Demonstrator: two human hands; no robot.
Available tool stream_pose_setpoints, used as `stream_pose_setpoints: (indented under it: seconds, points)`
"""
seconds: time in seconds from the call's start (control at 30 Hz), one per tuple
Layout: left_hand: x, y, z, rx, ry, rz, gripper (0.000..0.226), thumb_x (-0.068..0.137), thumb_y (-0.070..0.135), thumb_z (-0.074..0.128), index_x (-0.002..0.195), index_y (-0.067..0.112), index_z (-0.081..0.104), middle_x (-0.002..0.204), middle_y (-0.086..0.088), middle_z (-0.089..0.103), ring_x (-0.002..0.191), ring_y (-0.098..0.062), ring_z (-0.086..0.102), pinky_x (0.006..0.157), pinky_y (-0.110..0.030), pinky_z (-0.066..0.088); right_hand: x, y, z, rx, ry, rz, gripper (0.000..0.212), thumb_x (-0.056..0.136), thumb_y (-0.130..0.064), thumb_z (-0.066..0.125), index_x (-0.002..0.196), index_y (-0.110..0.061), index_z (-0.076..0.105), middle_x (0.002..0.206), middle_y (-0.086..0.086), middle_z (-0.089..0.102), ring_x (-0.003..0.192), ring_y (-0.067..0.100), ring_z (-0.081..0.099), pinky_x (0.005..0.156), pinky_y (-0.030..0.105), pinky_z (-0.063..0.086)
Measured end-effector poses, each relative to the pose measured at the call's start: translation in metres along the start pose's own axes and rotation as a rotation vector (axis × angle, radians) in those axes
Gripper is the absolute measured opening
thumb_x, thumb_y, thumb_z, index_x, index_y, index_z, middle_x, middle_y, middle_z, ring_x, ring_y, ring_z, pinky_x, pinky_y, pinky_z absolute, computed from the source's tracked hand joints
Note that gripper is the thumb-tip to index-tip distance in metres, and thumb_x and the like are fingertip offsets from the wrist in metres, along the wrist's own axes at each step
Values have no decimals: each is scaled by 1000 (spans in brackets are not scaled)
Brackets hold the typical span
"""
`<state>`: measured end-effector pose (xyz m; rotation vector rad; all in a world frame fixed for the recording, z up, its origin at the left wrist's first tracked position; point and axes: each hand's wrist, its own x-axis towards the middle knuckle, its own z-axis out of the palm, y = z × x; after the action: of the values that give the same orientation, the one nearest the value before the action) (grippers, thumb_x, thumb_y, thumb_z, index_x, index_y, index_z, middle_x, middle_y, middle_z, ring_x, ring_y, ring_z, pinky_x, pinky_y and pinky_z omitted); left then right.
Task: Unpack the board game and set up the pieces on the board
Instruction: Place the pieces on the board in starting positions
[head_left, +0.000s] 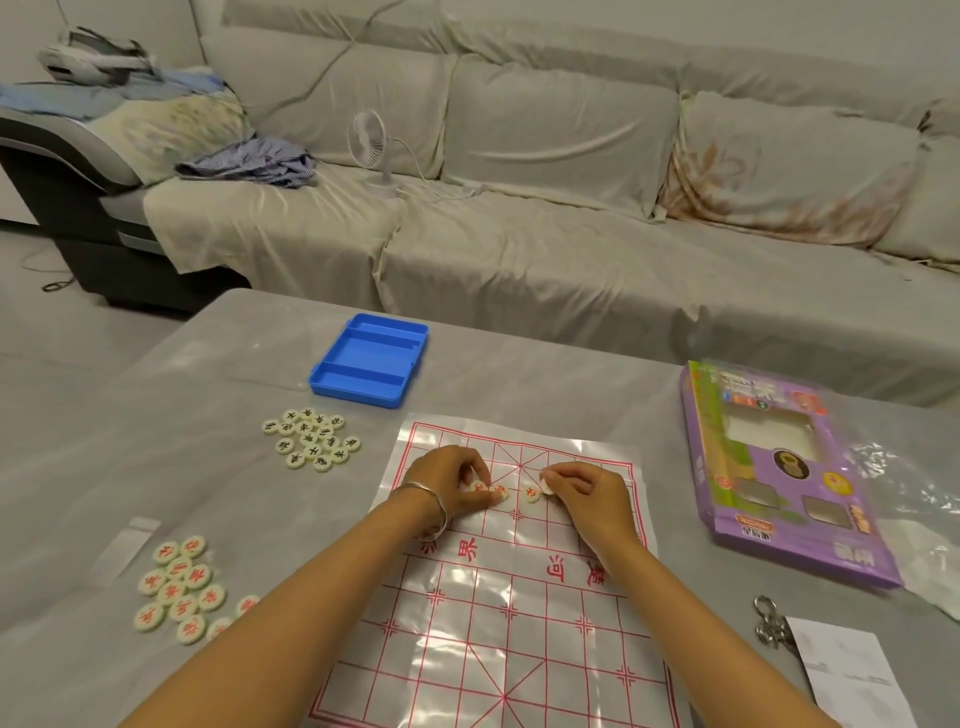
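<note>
A glossy plastic board sheet (519, 597) with a red grid lies on the grey table. My left hand (451, 483) rests on its far part, fingers curled, pinching a cream round piece with a red character (500, 492); another red piece (479, 487) lies against it. My right hand (582, 491) pinches a cream piece (546, 486) on edge, beside a flat red piece (531, 493). A cluster of black-lettered pieces (311, 439) sits left of the board's far edge. A cluster of red-lettered pieces (182, 590) lies at the near left.
An empty blue plastic tray (370, 359) stands beyond the board. The purple game box (779, 478) lies at the right on clear wrapping (904, 499). Keys (771, 621) and a paper slip (852, 670) are near right. A covered sofa with a small fan (371, 150) is behind.
</note>
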<state>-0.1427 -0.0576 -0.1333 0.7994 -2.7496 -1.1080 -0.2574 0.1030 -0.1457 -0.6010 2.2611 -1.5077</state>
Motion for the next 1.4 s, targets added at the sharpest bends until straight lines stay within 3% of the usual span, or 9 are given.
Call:
stream_pose_setpoints:
  seconds: [0.23, 0.43, 0.57, 0.67, 0.77, 0.87, 1.03, 1.27, 1.4]
  points:
    - [-6, -2, 5, 29, 76, 26, 47, 73, 47, 71, 111, 26, 54, 114, 3, 52, 99, -12, 50, 84, -21, 43, 0, 11, 4, -94, 19, -10, 12, 84, -21, 68, 96, -23, 71, 99, -9, 68, 93, 9, 63, 87, 29, 54]
    - [-49, -21, -31, -117, 181, 54, 47, 73, 39, 73, 114, 27, 53, 118, 5, 53, 95, -10, 50, 83, -23, 46, -22, -18, 19, -76, 58, -85, 19, 87, -26, 64, 105, -30, 60, 108, -14, 58, 92, 11, 59, 81, 22, 51]
    - [-96, -73, -84, 19, 183, -26, 50, 74, 43, 70, 118, 30, 52, 122, 8, 51, 102, -9, 49, 89, -24, 44, -53, -52, 69, -66, -151, -167, 20, 84, -26, 68, 101, -34, 59, 105, -15, 57, 91, 6, 58, 72, 12, 48]
    - [-137, -115, -116, 176, 133, -28, 58, 70, 56, 67, 122, 35, 50, 131, 6, 48, 118, -13, 44, 102, -29, 37, -81, -66, 114, -82, -351, -228, 26, 82, -28, 70, 105, -34, 61, 114, -15, 58, 103, 3, 56, 89, 23, 51]
    - [-172, -144, -132, 236, 48, -22, 98, 49, 90, 44, 132, 38, 41, 144, 6, 37, 131, -16, 33, 110, -29, 26, -106, -73, 149, -202, -549, -314, 36, 80, -34, 71, 114, -36, 59, 127, -17, 53, 115, 2, 49, 98, 21, 43]
    - [-193, -167, -130, 333, -21, 23, 116, 41, 99, 25, 139, 37, 32, 151, 4, 25, 138, -17, 24, 113, -27, 17, -125, -78, 172, -346, -674, -403, 47, 80, -36, 71, 123, -34, 55, 136, -15, 49, 120, 3, 47, 101, 18, 38]
    - [-202, -175, -118, 389, -1, 81, 97, 53, 92, 21, 136, 43, 37, 151, 5, 25, 139, -20, 22, 113, -28, 14, -145, -75, 192, -534, -615, -551, 42, 80, -41, 68, 121, -33, 59, 127, -13, 56, 113, 6, 51, 94, 20, 41]
    - [-203, -173, -118, 392, 57, 105, 50, 80, 59, 54, 127, 41, 49, 136, 9, 40, 128, -14, 30, 103, -26, 27, -148, -77, 200, -525, -596, -595, 29, 87, -36, 62, 113, -24, 67, 107, -6, 59, 90, 7, 52, 80, 24, 48]
    - [-209, -171, -116, 365, 92, 104, 47, 82, 51, 59, 126, 39, 51, 131, 7, 42, 123, -14, 33, 100, -25, 27, -148, -76, 199, -497, -592, -586, 27, 88, -34, 62, 111, -22, 67, 99, -4, 60, 84, 7, 51, 78, 26, 48]
